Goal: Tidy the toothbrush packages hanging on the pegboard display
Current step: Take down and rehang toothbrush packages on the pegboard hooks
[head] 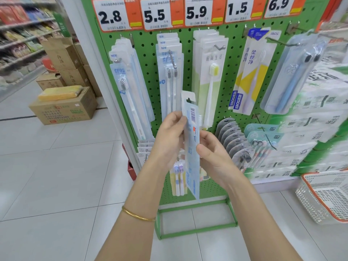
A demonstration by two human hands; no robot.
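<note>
A long pale-blue toothbrush package [192, 147] is held upright in front of the green pegboard [233, 85], its barcoded back toward me and its hang hole at the top. My left hand [169, 136] grips its left edge near the upper part. My right hand [211, 153] pinches its right edge a little lower. On the board's hooks hang rows of packages: white ones [131, 87] at left, blue-white ones [169, 72], yellow-green ones [211, 76], yellow-and-blue ones [250, 72], and clear blue ones [293, 72] at right.
Price tags [154, 14] line the board's top. Lower hooks carry dark round packs [231, 138] and small packs [178, 176]. Cardboard boxes [64, 108] stand on the tiled floor at left. A white-and-orange basket [323, 196] sits at the right, beside stacked tissue packs [316, 117].
</note>
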